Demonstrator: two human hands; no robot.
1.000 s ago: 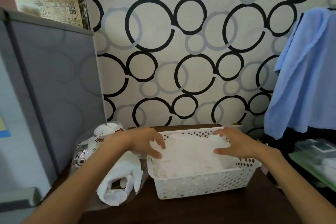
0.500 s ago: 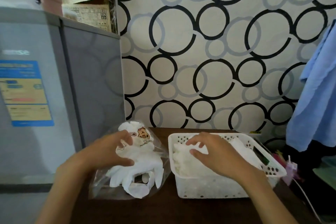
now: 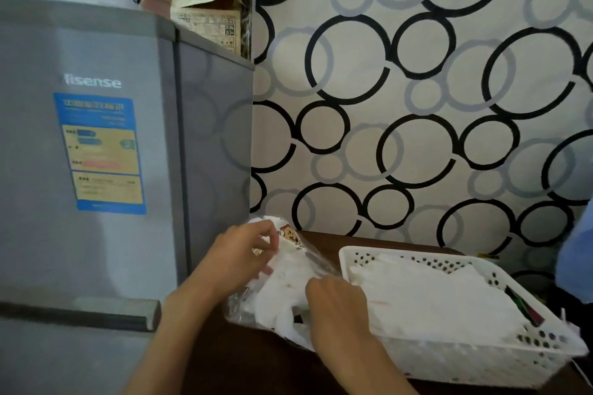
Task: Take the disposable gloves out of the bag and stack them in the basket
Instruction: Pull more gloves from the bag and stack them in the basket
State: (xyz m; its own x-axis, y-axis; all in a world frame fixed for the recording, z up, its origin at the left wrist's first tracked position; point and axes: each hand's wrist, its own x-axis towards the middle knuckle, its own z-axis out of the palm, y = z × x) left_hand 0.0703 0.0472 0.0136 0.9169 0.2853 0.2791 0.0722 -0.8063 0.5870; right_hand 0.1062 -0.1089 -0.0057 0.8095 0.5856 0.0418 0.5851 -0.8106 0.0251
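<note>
1. The disposable gloves (image 3: 282, 295), white and crumpled, were seen partly inside a clear plastic bag (image 3: 308, 253) laid on the dark wooden table (image 3: 244, 359), just left of the basket.
2. The upper part of the bag, where a small cartoon print was visible, was pinched between the thumb and curled fingers of the left hand (image 3: 239, 253), which was placed at the gloves' upper left.
3. The right hand (image 3: 337, 305) was laid over the gloves' right side, between bag and basket, with its back turned to the camera; its fingers were bent down into the white material, but whether a glove was actually grasped could not be told, since the fingertips were hidden.
4. A layer of white gloves (image 3: 439, 298) was already spread flat in the white perforated basket (image 3: 449, 359), which was set on the table touching or just beside the bag; the basket appeared tilted in the wide-angle view.
5. A grey refrigerator (image 3: 96, 170) bearing a blue and yellow label was stood to the left of the table, near the left hand.
6. The wall behind was covered in paper patterned with black and grey circles (image 3: 417, 106).
7. A strip of blue cloth (image 3: 577, 250) was cut off at the right edge.
</note>
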